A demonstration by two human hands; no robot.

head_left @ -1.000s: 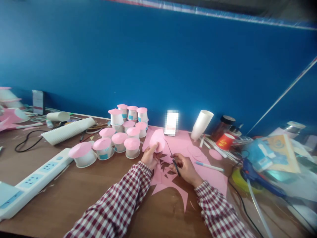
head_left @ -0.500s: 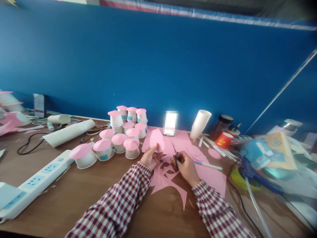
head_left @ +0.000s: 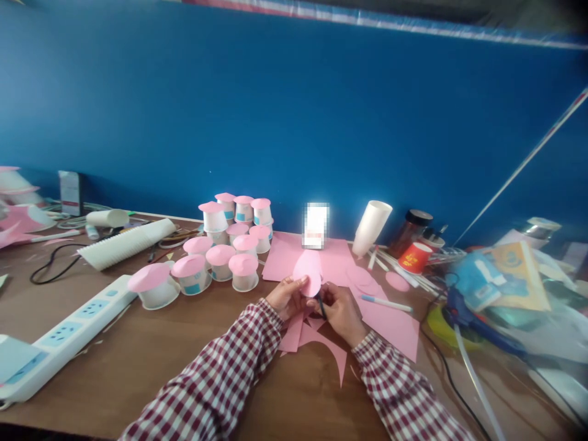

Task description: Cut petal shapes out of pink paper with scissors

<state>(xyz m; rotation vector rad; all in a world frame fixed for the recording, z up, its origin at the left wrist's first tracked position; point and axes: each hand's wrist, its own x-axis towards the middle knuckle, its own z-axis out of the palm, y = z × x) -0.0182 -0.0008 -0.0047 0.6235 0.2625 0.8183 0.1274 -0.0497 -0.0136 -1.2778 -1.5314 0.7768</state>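
Observation:
My left hand [head_left: 288, 296] pinches a rounded piece of pink paper [head_left: 309, 269] between thumb and fingers, above the sheets. Close to its lower right edge, my right hand [head_left: 337, 308] is closed on dark-handled scissors [head_left: 322, 306]; their blades are mostly hidden behind the paper. Under both hands lie pink paper sheets [head_left: 337, 254] and curved pink offcuts [head_left: 327, 350]. A marker pen [head_left: 386, 304] rests on the paper right of my right hand. Several paper cups with pink paper tops [head_left: 243, 269] stand to the left, some of them stacked.
A white power strip [head_left: 64, 340] and a nested stack of white cups [head_left: 126, 244] lie at left. Behind the hands stands a blurred-out white device [head_left: 316, 225]. More cups [head_left: 371, 228], a red cup [head_left: 414, 257], a blue glue gun [head_left: 482, 324] and cords are at right.
The pink paper piece has moved right and down, towards the scissors. The right hand has brought the scissors up against its edge, and the blades now barely show.

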